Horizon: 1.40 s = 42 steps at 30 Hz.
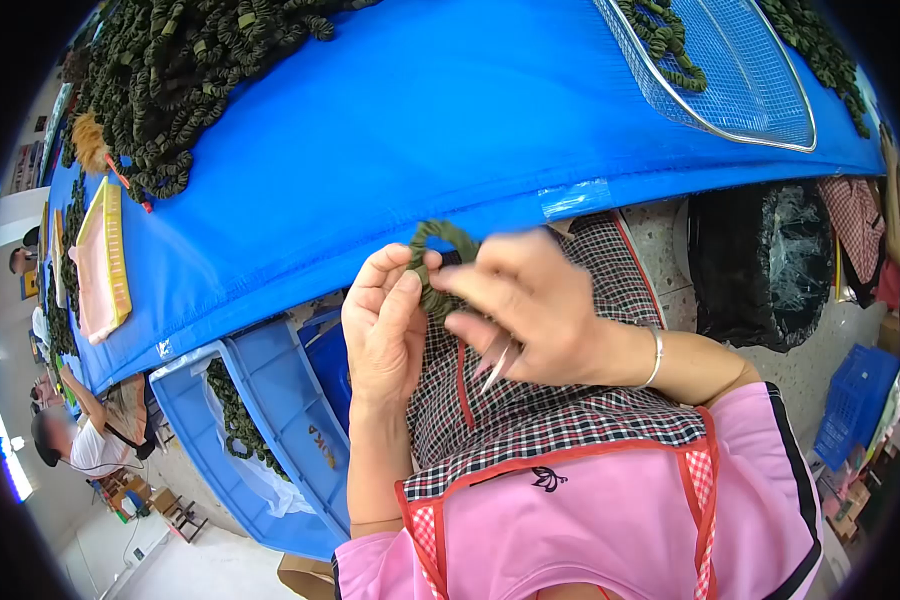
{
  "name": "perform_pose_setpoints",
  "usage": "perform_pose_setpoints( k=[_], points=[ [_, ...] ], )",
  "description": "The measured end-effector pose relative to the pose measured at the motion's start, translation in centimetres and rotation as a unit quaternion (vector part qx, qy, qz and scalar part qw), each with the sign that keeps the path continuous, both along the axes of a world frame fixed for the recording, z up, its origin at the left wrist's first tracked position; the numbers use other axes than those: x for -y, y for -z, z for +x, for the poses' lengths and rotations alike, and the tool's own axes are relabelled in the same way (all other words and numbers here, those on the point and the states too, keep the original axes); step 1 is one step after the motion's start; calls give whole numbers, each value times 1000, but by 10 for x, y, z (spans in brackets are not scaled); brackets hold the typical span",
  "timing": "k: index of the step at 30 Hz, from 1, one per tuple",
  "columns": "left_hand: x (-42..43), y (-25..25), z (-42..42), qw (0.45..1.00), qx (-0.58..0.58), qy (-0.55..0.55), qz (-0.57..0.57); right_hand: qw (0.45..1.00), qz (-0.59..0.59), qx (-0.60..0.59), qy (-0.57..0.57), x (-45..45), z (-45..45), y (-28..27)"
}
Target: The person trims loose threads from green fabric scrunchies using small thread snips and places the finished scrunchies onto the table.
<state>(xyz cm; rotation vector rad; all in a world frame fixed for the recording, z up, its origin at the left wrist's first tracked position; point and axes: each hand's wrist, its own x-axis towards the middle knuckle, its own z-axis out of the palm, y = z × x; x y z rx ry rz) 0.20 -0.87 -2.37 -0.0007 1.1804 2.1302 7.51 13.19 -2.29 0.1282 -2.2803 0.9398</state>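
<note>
Pinching a green ruched ring [444, 232], likely light, soft and springy, best held by its gathered rim, between left fingers [401, 291] above the checked apron [560, 432], near the tabletop [370, 130], while curling right fingers [490, 297] around a blurred metal tool [499, 368]!

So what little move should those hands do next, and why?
Perhaps the left hand should turn the dark green gathered-fabric ring slightly: its thumb and fingers pinch the ring's side, the right hand reaches across, and the slim silver metal tool there points away from the ring.
</note>
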Motion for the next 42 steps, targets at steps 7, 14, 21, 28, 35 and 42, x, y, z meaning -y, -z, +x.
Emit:
perform_pose_setpoints(
  k=[7,14,21,28,35,42],
  points=[
    [-10,-6,6,987,-120,44,-94,910,-313,253,-103,-7,-16,-8],
    [-6,-13,15,994,-77,77,-27,710,-638,277,-112,-20,-20,-9],
    [-11,-19,12,973,-100,67,-195,656,-665,339,-112,-21,-17,-12],
    [-6,-16,13,983,-46,83,-156,669,-669,309,-102,-18,-16,-3],
    [-4,-26,17,951,-94,150,-253,654,-684,312,-81,-25,-14,-6],
    [2,-30,10,976,2,151,-157,676,-674,279,-105,-17,-19,-7]
  ],
)
